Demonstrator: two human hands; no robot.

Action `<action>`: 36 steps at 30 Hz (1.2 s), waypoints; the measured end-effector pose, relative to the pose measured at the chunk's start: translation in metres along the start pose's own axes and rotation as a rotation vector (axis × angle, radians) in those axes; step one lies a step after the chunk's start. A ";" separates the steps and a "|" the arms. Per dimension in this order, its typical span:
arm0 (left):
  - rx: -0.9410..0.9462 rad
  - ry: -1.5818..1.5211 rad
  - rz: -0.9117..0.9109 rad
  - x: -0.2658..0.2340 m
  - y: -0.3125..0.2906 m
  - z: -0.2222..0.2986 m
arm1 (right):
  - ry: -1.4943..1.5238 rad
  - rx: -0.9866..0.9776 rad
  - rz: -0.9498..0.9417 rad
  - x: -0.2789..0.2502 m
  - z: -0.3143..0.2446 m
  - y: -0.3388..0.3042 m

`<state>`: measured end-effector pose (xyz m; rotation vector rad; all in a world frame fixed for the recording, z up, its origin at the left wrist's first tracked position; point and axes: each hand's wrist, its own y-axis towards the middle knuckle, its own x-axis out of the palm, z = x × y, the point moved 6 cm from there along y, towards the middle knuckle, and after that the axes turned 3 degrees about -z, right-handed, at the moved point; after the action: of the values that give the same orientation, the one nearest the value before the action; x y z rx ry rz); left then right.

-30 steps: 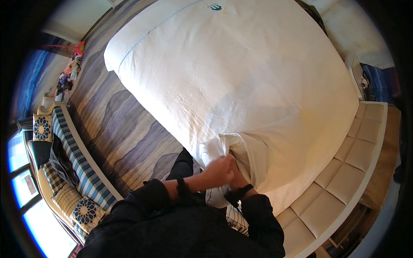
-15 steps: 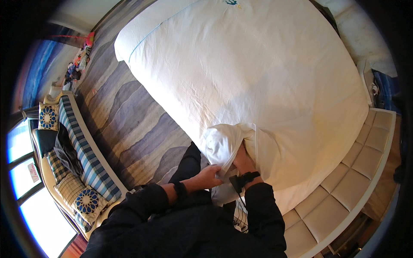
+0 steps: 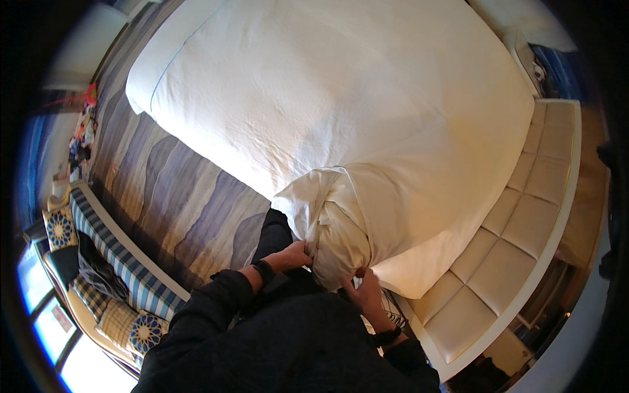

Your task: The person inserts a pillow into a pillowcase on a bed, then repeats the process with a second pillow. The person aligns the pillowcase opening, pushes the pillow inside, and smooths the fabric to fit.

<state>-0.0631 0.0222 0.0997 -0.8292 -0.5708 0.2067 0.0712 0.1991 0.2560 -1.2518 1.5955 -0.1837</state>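
A large white duvet cover (image 3: pixel 419 124) spreads over the bed, and its near corner is bunched into creased folds (image 3: pixel 337 229) in front of my body. At the left side of that bunch, my left hand (image 3: pixel 295 255) is closed with its fingers pinching the fabric edge. Across from it, my right hand (image 3: pixel 365 293) grips the lower right edge of the same bunch between thumb and fingers. Some of the fingertips are hidden by the cloth. Dark bands are around both wrists.
A tufted beige headboard (image 3: pixel 504 242) curves along the right. To the left are patterned carpet (image 3: pixel 190 203) and a sofa with a blue-striped seat (image 3: pixel 124 242) and several cushions (image 3: pixel 145 333). Small mixed items (image 3: pixel 80 144) lie along the far left wall.
My right hand has come out of the fabric's opening to its lower right edge. The bunched corner now hangs closer to me, and the whole view has shifted.
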 end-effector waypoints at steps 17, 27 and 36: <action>-0.222 -0.250 -0.265 0.022 -0.010 0.035 | 1.471 0.136 -0.039 0.018 -0.015 0.117; 0.081 -0.255 -0.215 0.050 -0.034 0.118 | 0.202 -0.130 -0.154 0.064 0.014 0.128; -0.008 0.125 0.108 0.031 -0.004 0.152 | 0.057 -0.257 -0.445 0.081 0.023 0.116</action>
<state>-0.1216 0.1283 0.1964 -0.8752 -0.4104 0.2498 0.0261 0.1972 0.1201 -1.8099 1.3986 -0.3020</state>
